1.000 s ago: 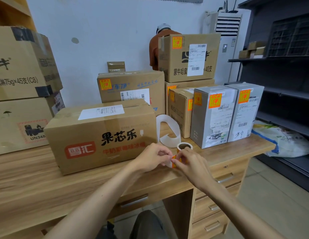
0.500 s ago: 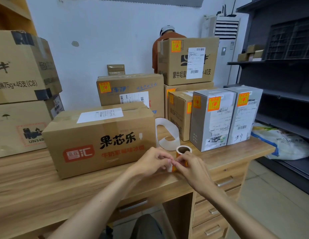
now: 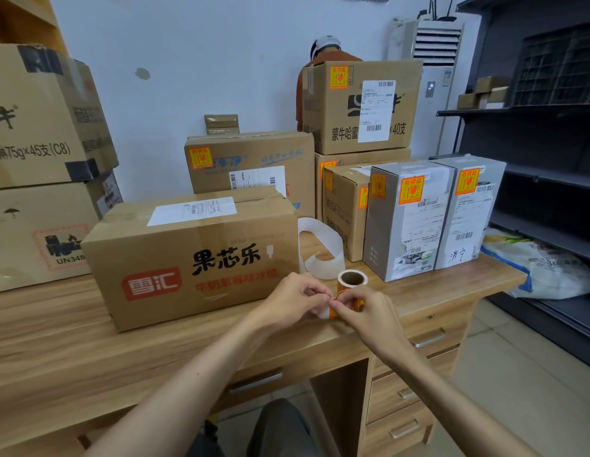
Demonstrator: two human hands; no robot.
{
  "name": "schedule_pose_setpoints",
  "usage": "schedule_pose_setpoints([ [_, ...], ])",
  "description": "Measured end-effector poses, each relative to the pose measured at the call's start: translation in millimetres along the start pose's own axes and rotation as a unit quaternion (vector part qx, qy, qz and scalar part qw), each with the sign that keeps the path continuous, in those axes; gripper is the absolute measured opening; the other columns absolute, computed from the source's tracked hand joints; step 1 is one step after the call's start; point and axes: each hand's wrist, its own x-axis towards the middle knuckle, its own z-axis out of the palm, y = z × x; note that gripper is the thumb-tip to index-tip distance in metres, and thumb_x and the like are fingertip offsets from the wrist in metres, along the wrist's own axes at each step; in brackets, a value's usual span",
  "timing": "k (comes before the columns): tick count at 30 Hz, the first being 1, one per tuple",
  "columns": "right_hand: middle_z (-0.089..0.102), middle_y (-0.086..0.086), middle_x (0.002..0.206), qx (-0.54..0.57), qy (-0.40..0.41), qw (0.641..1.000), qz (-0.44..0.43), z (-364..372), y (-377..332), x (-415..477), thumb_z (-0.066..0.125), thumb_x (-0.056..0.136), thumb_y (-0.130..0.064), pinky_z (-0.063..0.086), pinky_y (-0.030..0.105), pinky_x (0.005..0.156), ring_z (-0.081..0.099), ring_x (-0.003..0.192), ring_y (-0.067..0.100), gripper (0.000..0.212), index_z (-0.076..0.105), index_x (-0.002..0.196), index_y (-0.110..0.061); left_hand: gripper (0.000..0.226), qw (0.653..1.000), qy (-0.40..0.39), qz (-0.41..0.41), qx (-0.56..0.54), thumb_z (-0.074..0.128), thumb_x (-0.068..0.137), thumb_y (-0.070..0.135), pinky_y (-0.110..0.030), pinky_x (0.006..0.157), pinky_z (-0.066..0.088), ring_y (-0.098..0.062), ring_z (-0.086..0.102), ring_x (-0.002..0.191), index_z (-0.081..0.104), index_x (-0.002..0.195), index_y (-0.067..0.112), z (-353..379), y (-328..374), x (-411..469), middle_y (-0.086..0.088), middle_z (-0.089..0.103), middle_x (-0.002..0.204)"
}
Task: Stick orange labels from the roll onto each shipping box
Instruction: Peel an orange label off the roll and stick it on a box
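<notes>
The taped brown box point(image 3: 194, 258) stands closed on the desk point(image 3: 56, 341), so its contents are hidden. Your left hand point(image 3: 287, 301) and right hand point(image 3: 369, 311) both pinch an orange label point(image 3: 334, 310) at the foot of the upright label roll point(image 3: 352, 281), just right of that box. The grey boxes point(image 3: 405, 222) farther right are closed and carry orange labels.

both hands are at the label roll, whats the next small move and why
Probably finish peeling the orange label free of the roll: the left hand and right hand both pinch at it, and the nearest box shows no orange label on its visible faces.
</notes>
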Motion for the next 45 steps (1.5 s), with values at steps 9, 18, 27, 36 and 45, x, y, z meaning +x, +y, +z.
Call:
schedule_pose_setpoints([
  [9, 0.068, -0.011, 0.073, -0.008, 0.011, 1.000, -0.004, 3, 1, 0, 0.072, 0.086, -0.040, 0.053, 0.043, 0.068, 0.063, 0.071, 0.008, 0.016, 0.073, 0.077, -0.027, 0.013, 1.000, 0.012, -0.006, -0.027, 0.067, 0.096, 0.009, -0.043, 0.083, 0.063, -0.015, 0.071, 0.081, 0.080, 0.099, 0.008, 3, 7, -2, -0.002, 0.070, 0.097],
  [18, 0.068, -0.011, 0.073, 0.002, 0.011, 1.000, 0.007, 1, 0, -1, 0.070, 0.086, -0.032, 0.053, 0.043, 0.069, 0.062, 0.071, 0.010, 0.010, 0.074, 0.079, -0.026, 0.013, 1.000, 0.018, 0.006, -0.020, 0.068, 0.095, 0.010, -0.032, 0.079, 0.062, -0.013, 0.070, 0.079, 0.080, 0.101, 0.008, 4, 7, -1, 0.000, 0.066, 0.098],
  [27, 0.067, -0.010, 0.072, 0.032, 0.031, 0.998, 0.045, 0, -7, -1, 0.071, 0.085, -0.025, 0.049, 0.034, 0.070, 0.060, 0.072, 0.006, 0.008, 0.070, 0.078, -0.025, 0.007, 0.999, 0.041, 0.011, 0.006, 0.073, 0.092, 0.014, -0.021, 0.074, 0.057, 0.000, 0.067, 0.074, 0.079, 0.097, 0.015, 6, 13, -5, 0.006, 0.071, 0.090],
  [36, 0.065, -0.010, 0.071, 0.056, 0.035, 0.997, 0.045, 3, -5, -2, 0.068, 0.088, -0.024, 0.047, 0.034, 0.068, 0.059, 0.071, 0.010, 0.012, 0.067, 0.077, -0.026, 0.009, 0.997, 0.057, 0.024, 0.047, 0.073, 0.093, 0.021, -0.013, 0.067, 0.049, 0.006, 0.059, 0.072, 0.075, 0.088, 0.027, 7, 20, -7, 0.013, 0.067, 0.080],
  [45, 0.066, -0.005, 0.071, 0.078, 0.032, 0.994, 0.069, -3, -1, -8, 0.065, 0.087, -0.018, 0.045, 0.031, 0.064, 0.057, 0.064, 0.012, 0.016, 0.065, 0.072, -0.024, 0.013, 0.994, 0.094, -0.003, 0.051, 0.074, 0.090, 0.019, -0.025, 0.070, 0.049, -0.006, 0.059, 0.076, 0.073, 0.081, 0.028, 8, 12, 0, 0.010, 0.064, 0.083],
])
